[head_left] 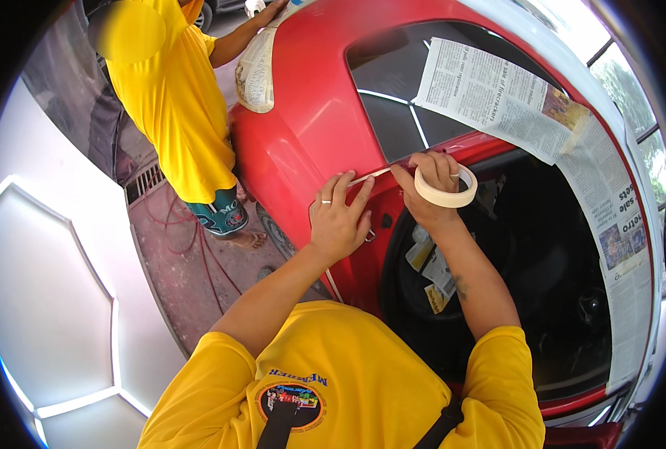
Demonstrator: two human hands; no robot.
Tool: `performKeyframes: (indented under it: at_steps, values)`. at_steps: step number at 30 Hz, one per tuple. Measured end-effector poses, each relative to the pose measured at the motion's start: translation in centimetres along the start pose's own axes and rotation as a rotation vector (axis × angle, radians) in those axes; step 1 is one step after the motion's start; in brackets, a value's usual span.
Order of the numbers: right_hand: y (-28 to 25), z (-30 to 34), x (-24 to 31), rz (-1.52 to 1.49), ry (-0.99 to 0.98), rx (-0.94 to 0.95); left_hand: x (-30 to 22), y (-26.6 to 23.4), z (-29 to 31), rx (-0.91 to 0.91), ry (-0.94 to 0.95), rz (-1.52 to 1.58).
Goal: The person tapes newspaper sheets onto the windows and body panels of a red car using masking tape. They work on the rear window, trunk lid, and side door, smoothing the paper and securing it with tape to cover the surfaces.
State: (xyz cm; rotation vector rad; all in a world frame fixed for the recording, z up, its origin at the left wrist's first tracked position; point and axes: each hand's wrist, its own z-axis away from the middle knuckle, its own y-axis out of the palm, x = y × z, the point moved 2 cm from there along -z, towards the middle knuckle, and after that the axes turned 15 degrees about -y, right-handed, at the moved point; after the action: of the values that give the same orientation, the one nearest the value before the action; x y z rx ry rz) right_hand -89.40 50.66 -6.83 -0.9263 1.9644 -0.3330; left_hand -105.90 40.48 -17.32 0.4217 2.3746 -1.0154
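A roll of cream masking tape (446, 200) hangs on the fingers of my right hand (431, 196), which curl through and around it. A short, narrow strip of tape (370, 176) runs along the edge of the red car body (310, 142), between my two hands. My right index finger reaches to the strip's right end. On the red panel, beside the strip's left end, lies my left hand (339, 221), fingers stretched out and apart, the fingertips touching the edge. Just beyond my hands is a dark side window (393, 82).
Newspaper sheets (490, 93) cover part of the glass and run down the opening's right edge. Papers (431, 262) lie inside the dark opening. Another person in a yellow shirt (172, 97) stands at left, one hand at the car. A red hose (202, 247) trails on the floor.
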Motion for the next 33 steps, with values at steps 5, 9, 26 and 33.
performKeyframes:
  at_steps: [5, 9, 26, 33]
  values:
    - [-0.7, -0.2, 2.3, -0.092, -0.026, -0.020, -1.3, 0.7, 0.7, 0.024, -0.107, 0.034]
    - [-0.2, 0.2, 1.7, -0.043, -0.008, 0.038, -2.1, 1.3, 1.2, 0.049, -0.141, 0.092]
    - [-0.3, 0.5, 1.6, -0.032, -0.024, 0.111, 0.1, 1.2, 1.4, -0.031, -0.215, 0.139]
    - [0.9, -0.4, 4.1, -0.079, -0.054, 0.117, -0.9, 1.2, 1.4, -0.025, -0.213, 0.173]
